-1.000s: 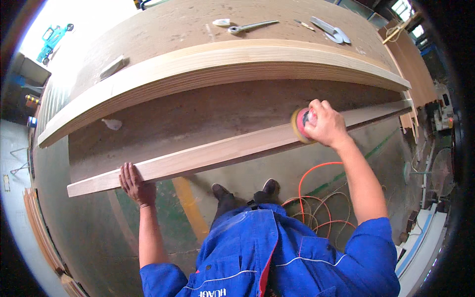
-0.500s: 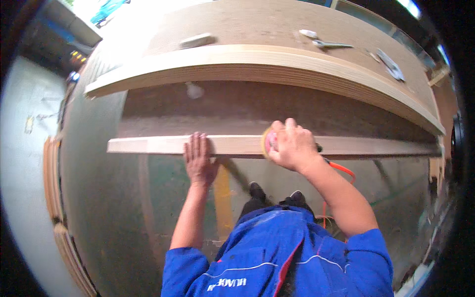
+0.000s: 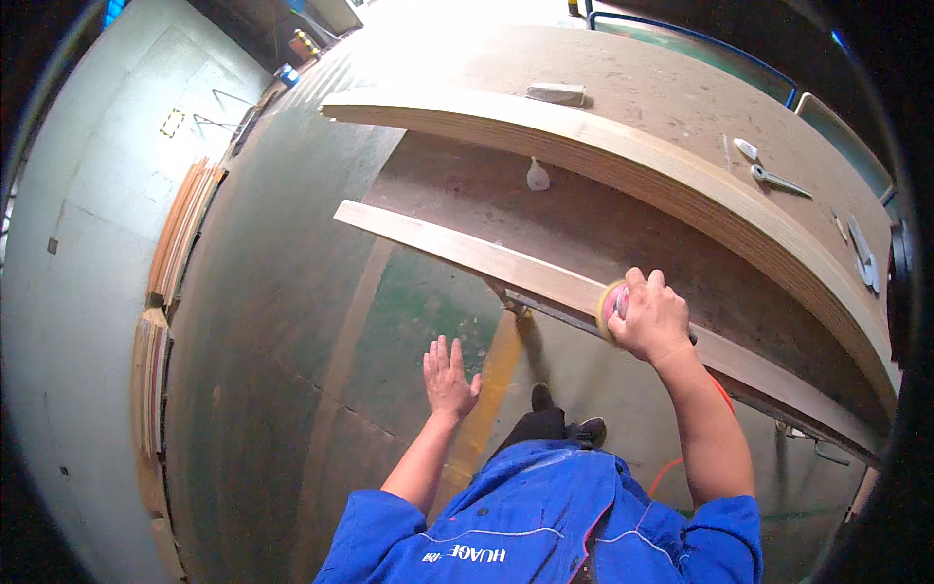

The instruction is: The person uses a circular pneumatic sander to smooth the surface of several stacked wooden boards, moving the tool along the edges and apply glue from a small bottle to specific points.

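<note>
My right hand (image 3: 657,319) is closed over a small round air sander (image 3: 610,310) with a yellow rim and a pinkish top. The sander's disc rests on a long pale wooden strip (image 3: 467,251), which lies along the near edge of the workbench. From the sander's side, an orange hose (image 3: 722,392) hangs down past my right forearm. My left hand (image 3: 449,383) holds nothing; its fingers are spread in the air on the near side of the strip, apart from the wood.
Long boards (image 3: 623,161) lie stacked across the workbench (image 3: 671,92) beyond the strip. A white bottle (image 3: 537,175) sits between them. Behind are a pale block (image 3: 556,93), a wrench (image 3: 780,182) and a grey knife-like tool (image 3: 862,253). More planks (image 3: 183,234) lean by the left wall.
My left hand has lifted off the strip and drawn back toward me. The view has swung left, so the strip now slants. My right hand still holds the sander on the wood.
</note>
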Demonstrator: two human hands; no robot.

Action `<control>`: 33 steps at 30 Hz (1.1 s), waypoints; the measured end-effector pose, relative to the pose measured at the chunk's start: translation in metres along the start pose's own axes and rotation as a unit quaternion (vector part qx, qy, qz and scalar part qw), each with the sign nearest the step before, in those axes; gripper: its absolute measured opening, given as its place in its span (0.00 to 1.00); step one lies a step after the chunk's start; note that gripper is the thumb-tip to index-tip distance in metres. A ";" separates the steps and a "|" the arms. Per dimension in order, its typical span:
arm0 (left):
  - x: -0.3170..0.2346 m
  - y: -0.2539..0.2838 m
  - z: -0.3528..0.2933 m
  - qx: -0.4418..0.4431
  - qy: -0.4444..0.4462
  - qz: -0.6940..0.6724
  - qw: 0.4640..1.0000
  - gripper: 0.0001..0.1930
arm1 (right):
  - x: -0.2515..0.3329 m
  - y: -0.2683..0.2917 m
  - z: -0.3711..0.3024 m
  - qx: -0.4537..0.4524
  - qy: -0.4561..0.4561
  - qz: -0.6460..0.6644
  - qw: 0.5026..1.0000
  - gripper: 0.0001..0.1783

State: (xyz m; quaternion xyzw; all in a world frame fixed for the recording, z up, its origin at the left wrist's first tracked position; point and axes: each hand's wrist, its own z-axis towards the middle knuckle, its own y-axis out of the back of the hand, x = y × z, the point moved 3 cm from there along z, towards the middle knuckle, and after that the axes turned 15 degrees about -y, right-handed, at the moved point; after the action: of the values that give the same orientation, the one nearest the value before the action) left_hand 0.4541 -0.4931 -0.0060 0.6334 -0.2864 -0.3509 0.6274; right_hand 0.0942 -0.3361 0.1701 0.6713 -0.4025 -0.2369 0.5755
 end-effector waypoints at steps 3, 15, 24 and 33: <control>0.003 -0.005 -0.006 0.007 0.032 -0.017 0.999 0.50 | 0.014 -0.001 0.002 -0.012 0.007 0.003 1.000 0.35; 0.109 0.020 0.083 -0.122 0.017 -0.086 0.989 0.47 | 0.109 -0.012 0.024 -0.025 0.004 -0.003 1.000 0.32; 0.311 0.069 0.206 -0.260 -0.003 -0.057 0.964 0.43 | 0.244 -0.033 0.058 -0.033 -0.008 -0.003 0.999 0.30; 0.410 0.069 0.283 -0.196 0.052 -0.180 0.963 0.43 | 0.336 -0.035 0.077 0.018 -0.025 0.015 0.999 0.33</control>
State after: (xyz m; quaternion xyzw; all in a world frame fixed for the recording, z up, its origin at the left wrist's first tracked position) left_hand 0.4737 -0.9936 0.0376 0.5563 -0.0605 -0.4742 0.6797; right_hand 0.2324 -0.6536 0.1674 0.6691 -0.4309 -0.2378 0.5569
